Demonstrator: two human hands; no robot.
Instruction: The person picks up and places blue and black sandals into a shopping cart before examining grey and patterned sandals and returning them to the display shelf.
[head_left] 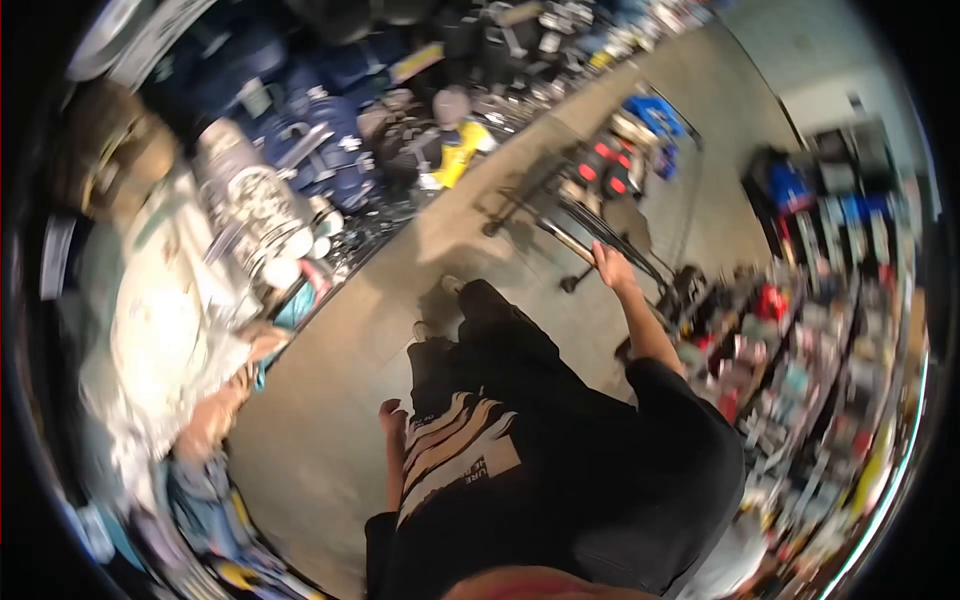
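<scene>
Shopping cart (590, 200): stands ahead of you on the aisle floor (330, 400), its dark handle bar (570, 235) running slantwise across your path, body and red-and-blue contents beyond it. Your right hand (607, 262): arm stretched forward, fingers closed over the near end of that bar, touching it. Your left hand (392, 413): hanging low at your hip beside the printed dark shirt (460, 460), well apart from the cart; whether curled or slack you cannot tell through the blur. Nearer hand to the cart: right. Clothing displays (250, 200) line the left, packed shelves (830, 330) the right.
</scene>
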